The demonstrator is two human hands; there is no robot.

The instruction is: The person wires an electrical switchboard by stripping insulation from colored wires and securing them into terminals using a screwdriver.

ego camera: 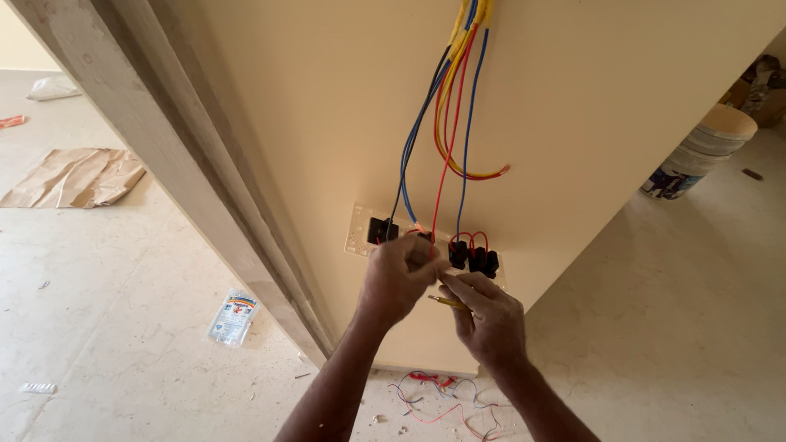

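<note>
While my left hand (399, 274) curls closed around the middle of the switch plate (359, 232), its fingers pinch at the spot where a red wire (446, 168) runs down into the fittings; what exactly sits under the fingertips I cannot tell, since the knuckles cover it. My right hand (490, 321) is just beside it, touching it at the fingertips, and grips a slim yellow-handled screwdriver (447, 302) whose shaft points in toward the left hand's palm. Just above my left thumb a black switch module (381, 231) sits in the pale plate, and to the right of my hands three more black modules (474, 259) stand in a row, joined by short red loops (469, 237) of wire. From these fittings a bundle of wires (458, 82) climbs the cream wall (311, 106): blue, black, red and yellow strands, with the yellow ones bending away to a bare end on the right. At the wall's left edge a grey door frame (172, 155) slants across. On the floor below my wrists lie cut scraps of red and blue wire (446, 401). Farther left lie a small plastic packet (233, 317) and a sheet of brown paper (78, 175); far right stands a white paint bucket (696, 155).
</note>
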